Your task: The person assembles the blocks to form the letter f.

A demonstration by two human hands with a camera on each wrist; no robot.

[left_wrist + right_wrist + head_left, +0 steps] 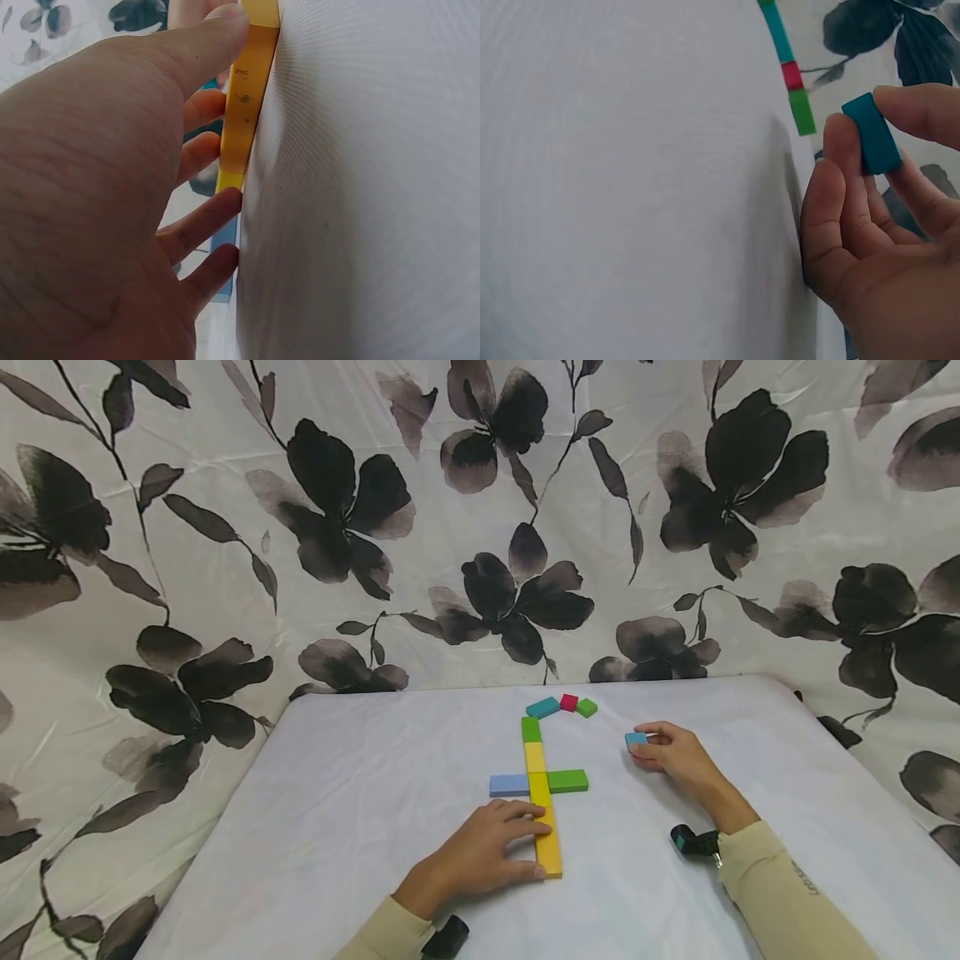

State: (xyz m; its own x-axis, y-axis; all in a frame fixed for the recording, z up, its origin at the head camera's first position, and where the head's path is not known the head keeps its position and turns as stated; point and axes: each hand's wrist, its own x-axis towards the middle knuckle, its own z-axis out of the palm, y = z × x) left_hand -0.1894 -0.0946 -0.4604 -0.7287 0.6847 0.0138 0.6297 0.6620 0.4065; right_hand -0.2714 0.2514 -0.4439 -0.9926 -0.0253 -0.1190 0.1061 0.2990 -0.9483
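Observation:
Between the thumb and fingers of my right hand (pixel 678 762) is a small blue block (pixel 871 135), held above the table at the right. My left hand (pixel 483 847) rests against the orange-yellow blocks (pixel 552 853) at the near end of a flat column, its fingers extended and touching them. Farther up, the column goes on with a yellow block (pixel 535 758) and a green block (pixel 531 729). A light blue block (pixel 509 786) juts out to the left and a green block (pixel 568 781) to the right, forming a cross.
Past the column's far end, a teal block (pixel 543 707), a red block (pixel 569 702) and another green block (pixel 587 708) make a short curve. White cloth (pixel 337 793) covers the table, and a floral curtain (pixel 465 527) hangs behind it. Each wrist wears a small black device.

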